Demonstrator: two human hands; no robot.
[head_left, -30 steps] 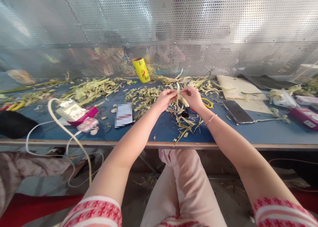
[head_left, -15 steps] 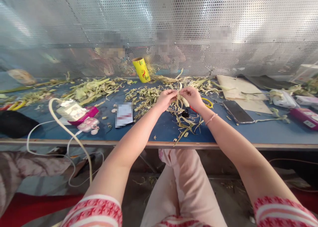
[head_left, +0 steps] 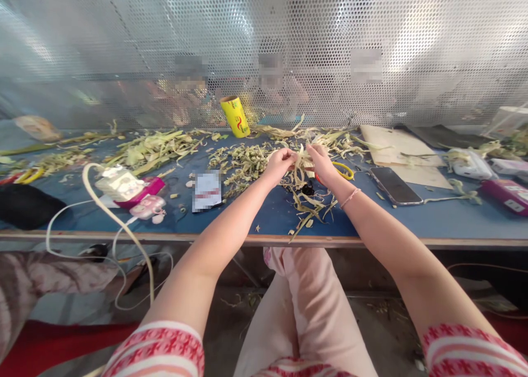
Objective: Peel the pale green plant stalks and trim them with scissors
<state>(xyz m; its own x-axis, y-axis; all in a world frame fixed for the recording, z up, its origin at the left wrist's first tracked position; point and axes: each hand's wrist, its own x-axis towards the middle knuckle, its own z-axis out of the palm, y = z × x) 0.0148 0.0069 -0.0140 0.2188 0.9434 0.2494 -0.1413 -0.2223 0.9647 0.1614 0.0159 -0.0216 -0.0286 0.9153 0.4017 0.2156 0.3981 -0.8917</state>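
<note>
Close together over the middle of the blue table, both hands work on a pale, dry plant strip [head_left: 301, 158]. My left hand [head_left: 281, 164] is closed in a pinch on its left side. On the other side, the fingers of my right hand [head_left: 320, 161] are bent round the same strip. Behind my left hand lies a heap of short, dried greenish pieces [head_left: 243, 160]. Longer shreds [head_left: 307, 206] are scattered under and in front of the hands. Partly hidden by my right hand are scissors with yellow and red handles [head_left: 345, 171].
A yellow tube [head_left: 235, 116] stands tilted at the back near the perforated metal panel [head_left: 322, 53]. To the right lie a phone [head_left: 396, 186] and brown cardboard [head_left: 400, 146]. At left are a charger with cables [head_left: 124, 187], a small packet [head_left: 207, 191] and more leaves [head_left: 152, 151].
My hands have drawn slightly apart, and the pale strip between them now shows more spread out. My right hand's fingers have shifted upward a little. The table items stay where they were.
</note>
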